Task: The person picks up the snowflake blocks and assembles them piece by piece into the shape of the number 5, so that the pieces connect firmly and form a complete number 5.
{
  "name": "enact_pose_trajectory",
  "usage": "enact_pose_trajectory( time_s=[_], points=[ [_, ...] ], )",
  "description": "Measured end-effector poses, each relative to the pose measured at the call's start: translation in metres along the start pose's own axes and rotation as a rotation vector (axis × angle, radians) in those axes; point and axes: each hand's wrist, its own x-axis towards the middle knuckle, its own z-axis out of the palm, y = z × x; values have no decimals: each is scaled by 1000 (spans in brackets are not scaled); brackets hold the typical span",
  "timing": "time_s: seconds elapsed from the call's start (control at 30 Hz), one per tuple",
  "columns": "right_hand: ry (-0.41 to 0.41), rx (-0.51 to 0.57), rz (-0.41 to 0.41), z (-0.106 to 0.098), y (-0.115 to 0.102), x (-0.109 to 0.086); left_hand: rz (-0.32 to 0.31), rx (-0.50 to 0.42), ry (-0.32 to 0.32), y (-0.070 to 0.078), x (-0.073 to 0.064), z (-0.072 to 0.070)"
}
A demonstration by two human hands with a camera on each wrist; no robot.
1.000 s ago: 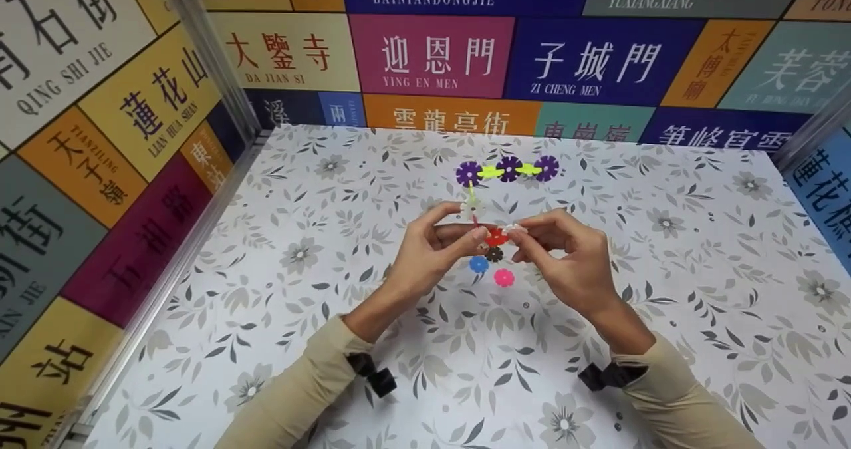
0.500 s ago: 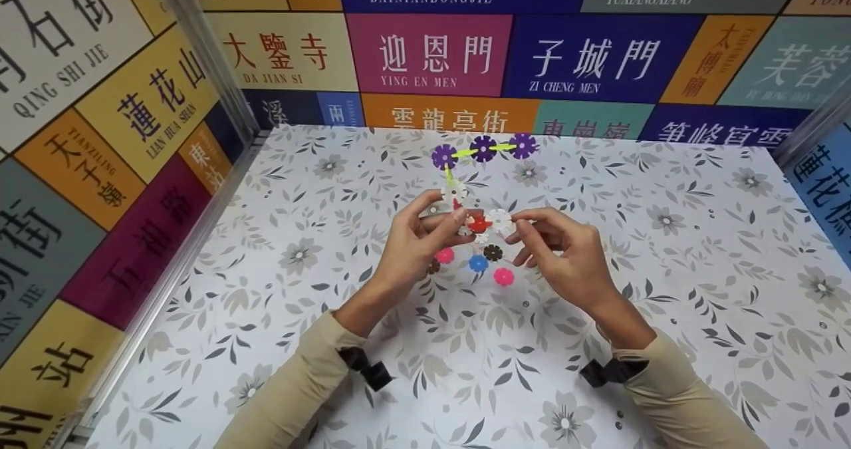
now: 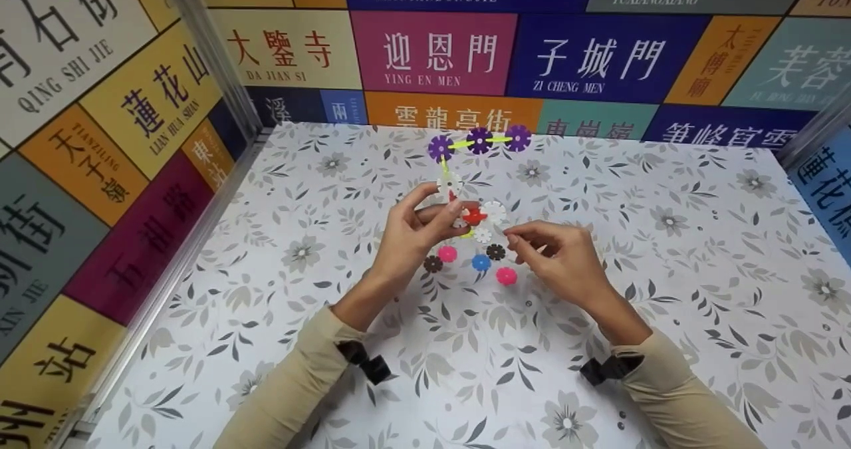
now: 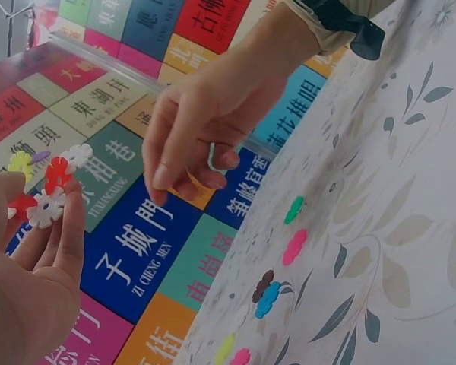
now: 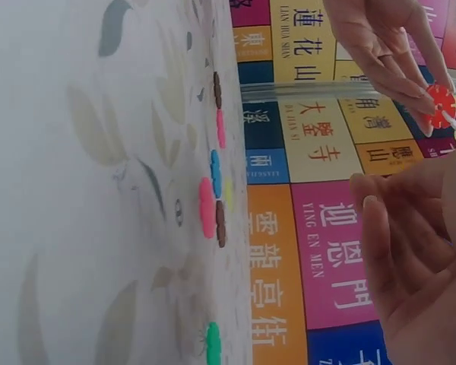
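A chain of slotted snowflake discs hangs together above the table, with purple discs [image 3: 479,141] at its far end. Thumb and fingers of my left hand [image 3: 415,233] pinch it near a red disc [image 3: 474,216]. A white disc [image 3: 493,215] juts from the chain toward the right hand. Apart from the chain, my right hand [image 3: 565,256] hovers with relaxed, bent fingers. Nothing shows between its thumb and index finger [image 5: 376,186] in the right wrist view. Left wrist view: white disc [image 4: 45,208] and red disc [image 4: 58,175] stand by the left fingers.
Loose discs lie on the floral table below the hands: blue [image 3: 481,263], pink [image 3: 506,276], another pink [image 3: 447,253], dark brown [image 3: 433,263], brown [image 3: 495,252] and white [image 3: 483,235]. A green disc [image 4: 294,210] lies farther off. Sign-covered panels [image 3: 432,53] border the table.
A white disc that my right fingers pinched now sits on the chain beside the red one. The right hand has let go and drawn back slightly; the left hand carried the chain left and away.
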Motion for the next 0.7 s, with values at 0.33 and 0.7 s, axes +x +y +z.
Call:
enact_pose_trajectory(
  time_s=[0.33, 0.7],
  points=[
    [-340, -179, 174, 7, 22, -4, -35, 7, 1, -7, 3, -5],
    [-434, -274, 221, 7, 24, -7, -84, 19, 3, -12, 2, -4]
  ],
)
